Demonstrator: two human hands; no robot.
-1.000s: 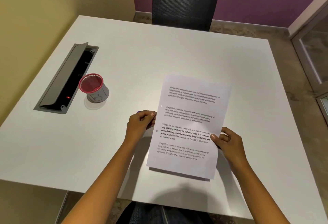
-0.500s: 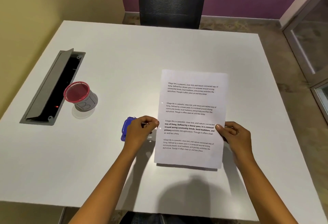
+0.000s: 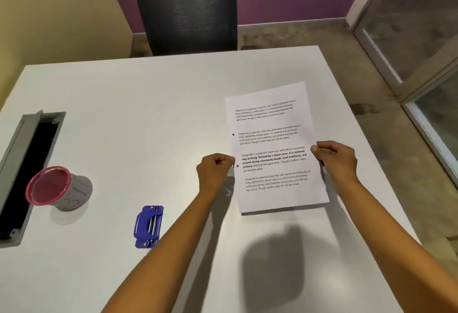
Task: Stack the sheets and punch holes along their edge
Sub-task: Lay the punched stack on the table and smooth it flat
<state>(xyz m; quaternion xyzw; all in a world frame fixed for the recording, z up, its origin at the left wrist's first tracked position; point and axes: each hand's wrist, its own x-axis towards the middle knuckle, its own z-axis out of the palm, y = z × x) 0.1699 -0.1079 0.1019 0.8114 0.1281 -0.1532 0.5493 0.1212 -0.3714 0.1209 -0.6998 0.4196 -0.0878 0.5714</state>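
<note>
A stack of white printed sheets [image 3: 272, 139] is held a little above the white table [image 3: 148, 114], on its right half. Two punched holes show along the sheets' left edge. My left hand [image 3: 215, 171] pinches that left edge near the lower hole. My right hand [image 3: 334, 159] grips the right edge at about the same height. A blue hole punch [image 3: 148, 226] lies on the table to the lower left of my left hand, apart from it.
A grey cup with a red rim [image 3: 57, 188] stands at the left. Beside it an open grey cable hatch [image 3: 27, 168] is set into the table. A dark chair back [image 3: 186, 7] stands behind the far edge. Glass panels [image 3: 421, 39] are at the right.
The sheets and both hands have shifted right in the view as the camera turned left. The blue hole punch, half hidden behind my left hand before, now lies fully in sight.
</note>
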